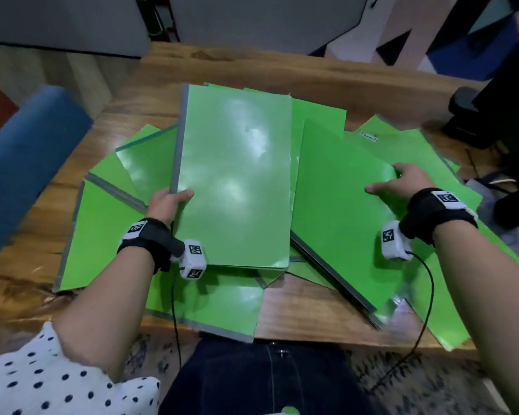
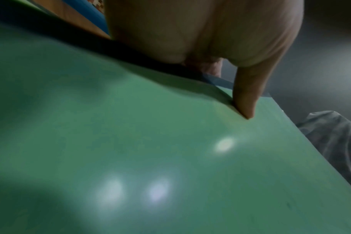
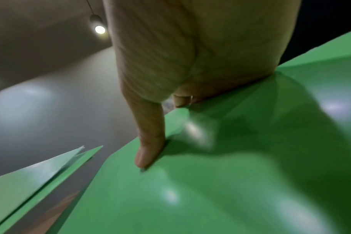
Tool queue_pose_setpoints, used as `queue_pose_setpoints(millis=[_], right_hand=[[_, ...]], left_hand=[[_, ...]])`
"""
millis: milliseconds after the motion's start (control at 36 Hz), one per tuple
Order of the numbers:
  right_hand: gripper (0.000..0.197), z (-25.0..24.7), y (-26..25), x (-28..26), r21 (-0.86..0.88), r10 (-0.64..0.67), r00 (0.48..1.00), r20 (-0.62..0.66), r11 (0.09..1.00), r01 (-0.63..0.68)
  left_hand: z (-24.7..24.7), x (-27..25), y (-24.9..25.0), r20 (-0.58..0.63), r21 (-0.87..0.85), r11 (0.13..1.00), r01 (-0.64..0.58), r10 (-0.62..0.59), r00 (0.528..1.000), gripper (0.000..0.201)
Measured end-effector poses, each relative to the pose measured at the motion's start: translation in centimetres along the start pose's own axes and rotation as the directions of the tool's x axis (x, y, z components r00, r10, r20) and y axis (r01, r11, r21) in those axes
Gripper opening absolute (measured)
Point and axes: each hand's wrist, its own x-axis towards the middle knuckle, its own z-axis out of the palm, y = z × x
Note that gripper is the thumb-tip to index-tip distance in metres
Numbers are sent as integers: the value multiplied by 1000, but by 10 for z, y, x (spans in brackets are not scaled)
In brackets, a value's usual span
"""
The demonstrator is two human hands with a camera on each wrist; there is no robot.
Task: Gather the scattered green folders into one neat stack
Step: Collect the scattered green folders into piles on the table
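Many green folders (image 1: 387, 151), one labelled "Permits", left hand (image 1: 165, 205) gripping one, right hand (image 1: 402, 182) gripping another.

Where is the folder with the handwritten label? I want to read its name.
In the head view the labelled folder lies far right in the spread, beyond the right hand, partly under the folder that hand grips.

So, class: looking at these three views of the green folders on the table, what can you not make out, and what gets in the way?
- Folder count: in the head view the held folder and the folder under the right hand overlap the rest.
- Left hand fingers: hidden beneath that folder; the left wrist view shows only the thumb.
- Handwritten label: too small and blurred.
- Table extent: covered by folders.
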Motion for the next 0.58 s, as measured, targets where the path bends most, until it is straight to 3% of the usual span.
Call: queue_pose_setpoints(millis=[167, 250, 306, 444, 583], right_hand=[[97, -21, 29, 22, -20, 6, 1000, -14, 1000, -6], [101, -21, 50, 26, -79, 59, 992, 116, 996, -50], [107, -13, 64, 26, -195, 99, 973, 207, 979, -58], [114, 22, 91, 16, -353, 127, 947, 295, 935, -16], [124, 52, 96, 2, -424, 82, 956, 281, 904, 47]], left_hand=[[50, -19, 5, 7, -12, 1000, 28, -28, 1000, 19], [71, -25, -1, -27, -26, 999, 40, -41, 999, 20], [83, -27, -7, -42, -35, 998, 49, -51, 998, 17], [103, -33, -17, -85, -92, 994, 58, -66, 994, 15], [101, -34, -19, -110, -76, 995, 59, -67, 992, 25]])
